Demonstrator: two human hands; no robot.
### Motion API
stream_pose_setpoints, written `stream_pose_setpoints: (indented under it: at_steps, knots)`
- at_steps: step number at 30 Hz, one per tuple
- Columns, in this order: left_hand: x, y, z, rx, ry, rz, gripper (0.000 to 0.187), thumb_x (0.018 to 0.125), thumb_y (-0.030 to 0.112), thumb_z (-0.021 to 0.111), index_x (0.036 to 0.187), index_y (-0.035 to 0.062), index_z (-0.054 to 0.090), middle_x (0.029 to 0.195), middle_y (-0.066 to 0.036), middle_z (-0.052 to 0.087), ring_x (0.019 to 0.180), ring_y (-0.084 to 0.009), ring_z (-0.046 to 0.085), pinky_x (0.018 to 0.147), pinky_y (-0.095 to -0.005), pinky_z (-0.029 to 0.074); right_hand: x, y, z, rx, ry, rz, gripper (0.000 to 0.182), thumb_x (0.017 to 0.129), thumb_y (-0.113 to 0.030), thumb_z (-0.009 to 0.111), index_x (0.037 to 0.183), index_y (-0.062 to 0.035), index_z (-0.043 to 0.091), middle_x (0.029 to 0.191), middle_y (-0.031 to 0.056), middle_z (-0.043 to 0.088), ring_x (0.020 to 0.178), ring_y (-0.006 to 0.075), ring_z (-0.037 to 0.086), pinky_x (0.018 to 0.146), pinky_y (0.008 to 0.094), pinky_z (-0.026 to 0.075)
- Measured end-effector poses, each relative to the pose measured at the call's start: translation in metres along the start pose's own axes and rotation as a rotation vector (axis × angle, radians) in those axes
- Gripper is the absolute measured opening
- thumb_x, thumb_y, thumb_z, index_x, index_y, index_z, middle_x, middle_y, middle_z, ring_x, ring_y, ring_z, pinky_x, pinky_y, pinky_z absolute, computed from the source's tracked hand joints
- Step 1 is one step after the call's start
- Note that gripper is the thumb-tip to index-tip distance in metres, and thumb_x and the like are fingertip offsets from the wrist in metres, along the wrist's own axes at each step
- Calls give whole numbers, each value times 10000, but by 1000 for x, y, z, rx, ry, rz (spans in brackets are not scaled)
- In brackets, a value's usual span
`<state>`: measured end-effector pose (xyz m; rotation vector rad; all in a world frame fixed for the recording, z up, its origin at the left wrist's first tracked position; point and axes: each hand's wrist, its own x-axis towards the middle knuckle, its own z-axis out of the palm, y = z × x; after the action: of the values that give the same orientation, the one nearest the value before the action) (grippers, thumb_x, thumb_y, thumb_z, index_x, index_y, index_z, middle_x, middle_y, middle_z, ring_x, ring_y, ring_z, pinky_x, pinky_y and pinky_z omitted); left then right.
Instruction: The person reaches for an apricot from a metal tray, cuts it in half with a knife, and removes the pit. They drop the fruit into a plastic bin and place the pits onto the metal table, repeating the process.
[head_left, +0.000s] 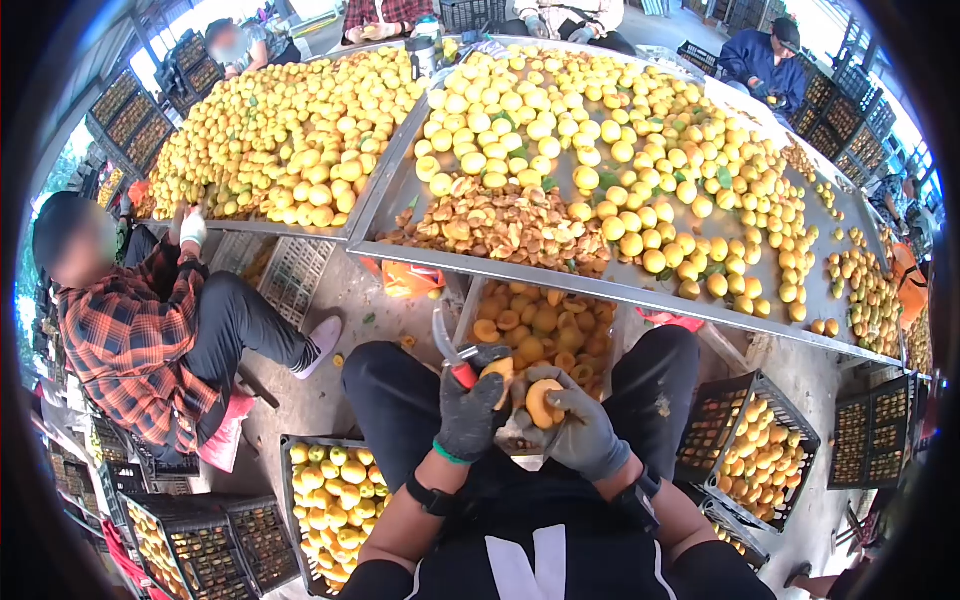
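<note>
My left hand (pixel 468 412), in a dark grey glove, is closed around the red handle of a curved knife (pixel 444 338). The blade points up and away from me. An apricot piece (pixel 500 376) also sits at the fingers of that hand. Close beside it, my right hand (pixel 583 428), gloved in grey, grips an apricot half (pixel 544 404) between thumb and fingers. Both hands are above my lap, just in front of a crate of apricot halves (pixel 560 325) under the table edge.
A metal table (pixel 480 262) carries many apricots (pixel 630 150) and a heap of brownish pits or scraps (pixel 500 220). Full crates stand left (pixel 340 500) and right (pixel 757 455) of me. A co-worker in a plaid shirt (pixel 130 340) sits at left; others sit across.
</note>
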<state>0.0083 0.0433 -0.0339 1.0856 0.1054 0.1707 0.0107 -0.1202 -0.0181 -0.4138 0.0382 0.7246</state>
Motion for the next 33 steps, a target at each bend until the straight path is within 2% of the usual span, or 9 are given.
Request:
stream_pose_setpoints:
  at_steps: [3, 9, 12, 16, 20, 21, 24, 26, 33]
  knots:
    - [-4, 9, -7, -203, -18, -206, 402, 811, 307, 684, 1099, 64, 545, 696, -25, 531, 415, -104, 433, 363, -219, 323, 9, 5, -57, 10, 349, 71, 268, 890, -127, 465, 1145, -48, 485, 1066, 140, 539, 1007, 293, 560, 861, 392, 505]
    - [-5, 2, -14, -302, 64, -344, 312, 856, 213, 627, 1119, 61, 559, 702, -22, 549, 441, -102, 463, 383, -210, 349, 75, -29, -84, 144, 421, -167, 226, 894, -112, 475, 1109, -41, 484, 1112, 130, 511, 1054, 315, 543, 943, 449, 473]
    - [-1, -6, -20, -334, 32, -387, 308, 859, 222, 622, 1118, 66, 560, 727, -25, 557, 462, -102, 480, 391, -208, 355, 73, -10, -90, -151, 487, 27, 222, 908, -134, 490, 1115, -55, 489, 1122, 114, 495, 1056, 299, 541, 934, 431, 480]
    - [2, -8, -23, -236, -15, -468, 387, 869, 315, 607, 1146, 55, 534, 812, -50, 567, 512, -142, 508, 402, -230, 375, 44, 10, -26, -262, 95, 199, 417, 944, -186, 501, 1336, -83, 402, 1231, 76, 469, 1076, 209, 544, 866, 363, 514]
    - [4, -18, -19, -129, -19, -427, 344, 890, 269, 596, 1170, 76, 539, 914, -54, 603, 702, -130, 578, 549, -228, 465, 31, 19, -14, -573, 155, 62, 477, 936, -230, 559, 1360, -93, 388, 1210, 36, 509, 1061, 131, 535, 852, 287, 504]
    - [2, -12, -22, 45, -110, -356, 266, 918, 145, 568, 1168, 53, 570, 955, -9, 630, 865, -87, 584, 756, -235, 480, 29, 18, -13, -572, 155, 60, 477, 936, -230, 559, 1360, -93, 388, 1210, 36, 509, 1061, 131, 535, 852, 287, 504]
    - [2, -8, -8, 26, -109, -240, 276, 921, 137, 571, 1183, 51, 566, 970, -11, 625, 898, -86, 575, 801, -249, 474, 20, 14, -15, -596, 162, 42, 422, 908, -194, 605, 1283, -83, 445, 1141, 49, 542, 1028, 114, 545, 834, 274, 510]
    - [3, -5, -10, 232, -69, -221, 280, 922, 138, 572, 1189, 56, 565, 925, -6, 618, 830, -77, 574, 734, -232, 473, 17, 11, -18, -1086, 267, -227, 392, 871, -147, 644, 1210, -71, 463, 1087, 65, 552, 986, 134, 566, 811, 291, 529]
    - [10, 40, -7, -24, -83, -249, 289, 897, 137, 599, 1171, 53, 559, 656, 13, 510, 446, -59, 412, 398, -188, 310, -5, 5, -20, -273, 208, 133, 400, 850, -74, 613, 1209, -66, 436, 1070, 85, 568, 954, 229, 612, 751, 312, 550]
